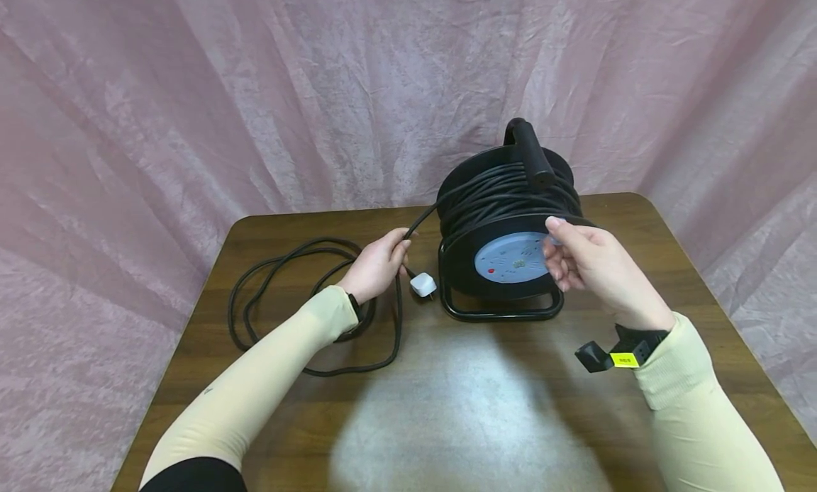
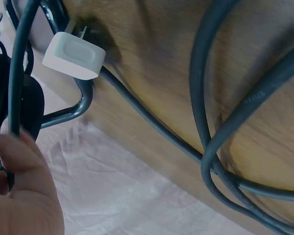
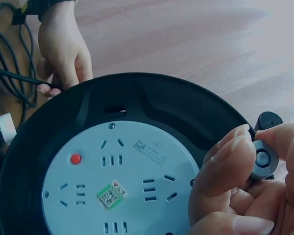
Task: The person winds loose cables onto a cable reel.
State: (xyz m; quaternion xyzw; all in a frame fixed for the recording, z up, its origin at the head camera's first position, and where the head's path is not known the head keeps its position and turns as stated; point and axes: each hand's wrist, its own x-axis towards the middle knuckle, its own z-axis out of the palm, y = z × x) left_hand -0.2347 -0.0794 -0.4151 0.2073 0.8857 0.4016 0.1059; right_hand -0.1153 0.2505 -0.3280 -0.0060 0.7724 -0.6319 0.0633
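Observation:
A black cable reel with a pale blue socket face stands upright on the wooden table. My right hand pinches the small grey winding knob at the edge of that face. My left hand grips the black cable just where it leaves the drum. Below that hand a white plug lies on the table, close to the reel's tubular stand. In the left wrist view the plug rests against the stand's tube.
Loose loops of black cable lie on the table's left half. The reel's carrying handle rises at the back. Pink cloth hangs behind and around the table. A red button sits on the socket face.

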